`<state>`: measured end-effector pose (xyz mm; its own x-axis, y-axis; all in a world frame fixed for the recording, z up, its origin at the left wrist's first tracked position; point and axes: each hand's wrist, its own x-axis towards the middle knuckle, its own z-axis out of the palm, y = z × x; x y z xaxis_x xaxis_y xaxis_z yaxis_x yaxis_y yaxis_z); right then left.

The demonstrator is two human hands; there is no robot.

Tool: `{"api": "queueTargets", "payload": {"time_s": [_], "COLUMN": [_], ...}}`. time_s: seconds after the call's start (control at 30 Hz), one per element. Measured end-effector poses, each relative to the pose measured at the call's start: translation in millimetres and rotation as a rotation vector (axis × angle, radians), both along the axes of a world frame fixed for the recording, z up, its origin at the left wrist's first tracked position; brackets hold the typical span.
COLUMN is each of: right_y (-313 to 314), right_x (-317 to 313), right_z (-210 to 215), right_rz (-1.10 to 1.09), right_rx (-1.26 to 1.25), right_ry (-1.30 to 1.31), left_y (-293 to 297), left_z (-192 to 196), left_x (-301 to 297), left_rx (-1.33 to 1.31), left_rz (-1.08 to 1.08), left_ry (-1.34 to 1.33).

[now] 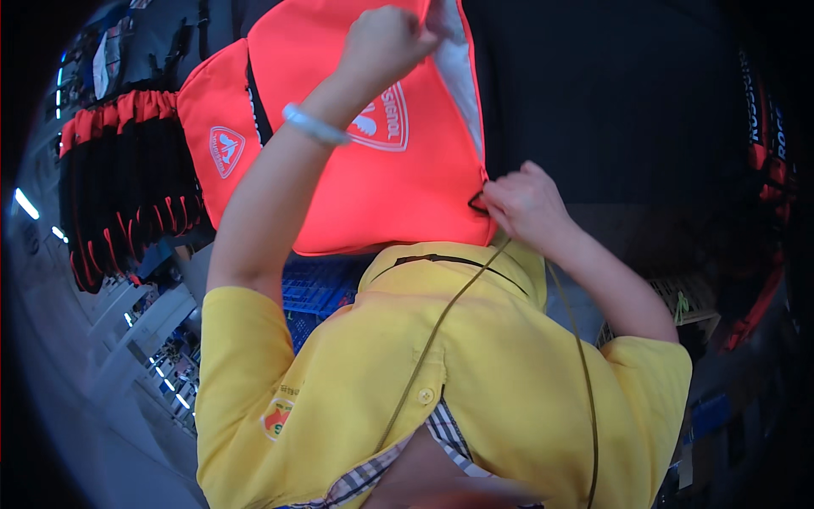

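Left hand (386, 38) closed on top edge of orange bag (373, 178), held up before chest. Right hand (521, 204) pinches black pull at bag's right edge. Bag seems partly open, grey lining visible; work unfinished. Fingertips hidden; dark hanging bags (127, 187) at left blurred.

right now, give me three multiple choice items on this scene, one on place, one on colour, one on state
1. Where is the left hand?
A. at the orange vest's top edge
B. on the blue crate
C. at the shirt button

2. What colour is the polo shirt?
A. green
B. yellow
C. white

3. What is the right hand doing?
A. hanging free
B. lying flat on a table
C. pinching the vest's lower right edge

Answers: 1 A, fingers grip the vest's top; 2 B, the shirt is plainly yellow; 3 C, fingertips close on the edge.
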<state>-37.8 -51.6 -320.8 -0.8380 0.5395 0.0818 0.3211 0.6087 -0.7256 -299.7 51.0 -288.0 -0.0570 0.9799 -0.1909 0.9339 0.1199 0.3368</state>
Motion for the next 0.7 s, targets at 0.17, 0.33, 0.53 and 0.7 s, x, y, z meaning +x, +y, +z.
{"api": "queueTargets", "payload": {"time_s": [0.17, 0.33, 0.53, 0.7], "right_y": [9.6, 42.1, 17.6, -53.7], "right_x": [-7.1, -95.5, -268.6, -213.4], "right_z": [65.0, 148.5, 160.9, 136.4], "right_rz": [0.228, -0.052, 0.362, 0.661], "right_rx": [-0.137, -0.288, -0.929, -0.603], "right_ry": [-0.123, 0.502, 0.442, 0.018], "left_y": [-75.1, -156.9, -235.3, -294.4], "left_z": [108.8, 186.5, 231.2, 219.9], "left_x": [-8.6, -21.5, 1.6, -29.3], "left_rx": [0.280, 0.372, 0.455, 0.510], "left_rz": [0.011, 0.208, 0.151, 0.729], "left_ry": [-0.135, -0.146, -0.093, -0.363]}}
